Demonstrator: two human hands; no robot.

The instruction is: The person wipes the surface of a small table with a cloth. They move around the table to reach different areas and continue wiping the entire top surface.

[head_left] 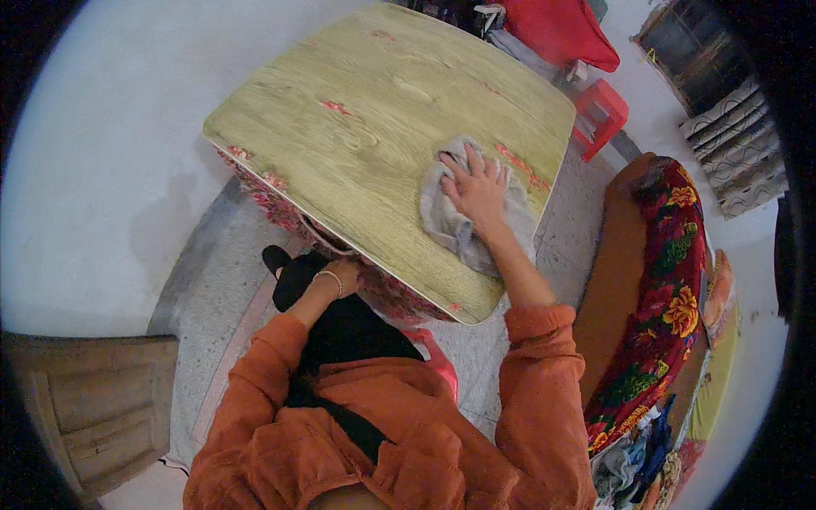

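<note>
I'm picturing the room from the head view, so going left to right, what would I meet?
Brown wooden panel, dark shoe, left hand, grey cloth with the right hand spread on it, red stool, patterned curtain.

The tabletop is displaying yellow-green wood grain with scattered red floral motifs; its skirt is carrying crimson and pink flowers. The rag is appearing pale grey. The long-sleeved top is showing plain rust-orange, the trousers solid black. The sofa throw is bearing yellow-orange and green flowers on dark red, the curtain dark wavy lines on grey.
</note>
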